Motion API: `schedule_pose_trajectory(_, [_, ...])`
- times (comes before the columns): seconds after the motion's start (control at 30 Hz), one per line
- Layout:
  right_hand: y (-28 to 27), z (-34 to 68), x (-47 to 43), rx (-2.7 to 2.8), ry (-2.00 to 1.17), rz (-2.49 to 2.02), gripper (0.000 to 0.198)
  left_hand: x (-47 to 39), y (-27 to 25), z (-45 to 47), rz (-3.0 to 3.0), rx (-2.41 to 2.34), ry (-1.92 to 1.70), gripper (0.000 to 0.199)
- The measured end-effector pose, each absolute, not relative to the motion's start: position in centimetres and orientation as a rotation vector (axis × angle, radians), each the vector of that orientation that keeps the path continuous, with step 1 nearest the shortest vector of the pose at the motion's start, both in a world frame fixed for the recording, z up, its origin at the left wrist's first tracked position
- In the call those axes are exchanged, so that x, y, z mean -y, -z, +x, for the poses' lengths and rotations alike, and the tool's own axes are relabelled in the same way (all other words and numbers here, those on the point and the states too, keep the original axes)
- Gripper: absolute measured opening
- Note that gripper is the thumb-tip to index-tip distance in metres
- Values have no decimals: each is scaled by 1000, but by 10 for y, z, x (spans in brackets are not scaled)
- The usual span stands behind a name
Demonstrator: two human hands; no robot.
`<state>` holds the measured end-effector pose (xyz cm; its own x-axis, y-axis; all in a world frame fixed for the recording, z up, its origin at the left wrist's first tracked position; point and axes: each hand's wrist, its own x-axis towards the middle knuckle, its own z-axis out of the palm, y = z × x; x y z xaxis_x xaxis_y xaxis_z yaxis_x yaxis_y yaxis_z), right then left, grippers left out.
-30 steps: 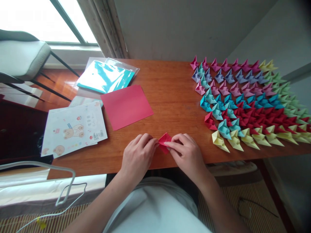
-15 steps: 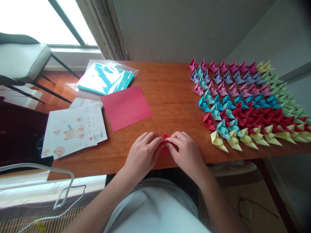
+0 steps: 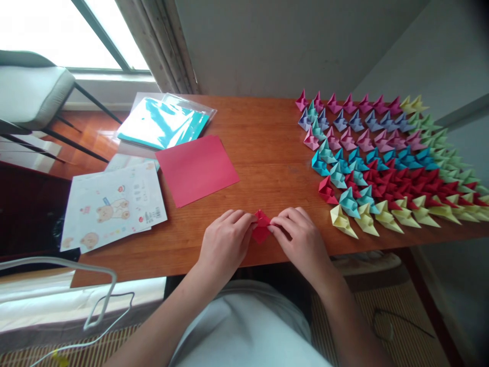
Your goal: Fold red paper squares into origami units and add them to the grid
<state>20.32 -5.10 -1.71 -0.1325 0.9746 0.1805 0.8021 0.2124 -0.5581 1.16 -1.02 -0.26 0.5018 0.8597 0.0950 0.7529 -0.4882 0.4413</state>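
A small red folded paper (image 3: 262,228), diamond-shaped with a crease across it, is held near the table's front edge. My left hand (image 3: 229,235) pinches its left corner between thumb and fingers. At the opposite corner, the thumb and fingertips of my right hand (image 3: 298,235) grip the same paper. Up and to the left lies a flat red sheet (image 3: 197,171) of paper. Rows of folded paper boats (image 3: 382,171) in pink, purple, blue, red, yellow and green stand to the right; the nearest is a yellow boat (image 3: 341,220).
White sheets with bear drawings (image 3: 114,206) lie at the table's left. Behind them is a plastic-wrapped pack of teal paper (image 3: 164,122). A grey chair (image 3: 34,92) stands by the window. A white cable (image 3: 95,336) hangs at lower left.
My hands have moved apart a little, the right one shifting right, so more of the red folded paper shows between them. The view has shifted slightly.
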Motion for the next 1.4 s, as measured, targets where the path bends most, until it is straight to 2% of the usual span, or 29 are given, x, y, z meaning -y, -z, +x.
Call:
schedule_pose_trajectory(0.4, [17, 192, 41, 1996, -351, -1816, 26, 11, 3, 18, 2465, -1451, -422, 17])
schedule_pose_trajectory(0.7, [18, 185, 43, 1903, -332, -1862, 17, 7, 6, 21, 2414, -1530, -409, 21])
schedule_pose_trajectory(1.1, [22, 180, 40, 1854, -229, -1892, 23, 9, 11, 23, 2417, -1534, -387, 21])
schedule_pose_trajectory(1.4, [23, 181, 40, 1835, -259, -1837, 11, 9, 14, 24, 2422, -1509, -409, 17])
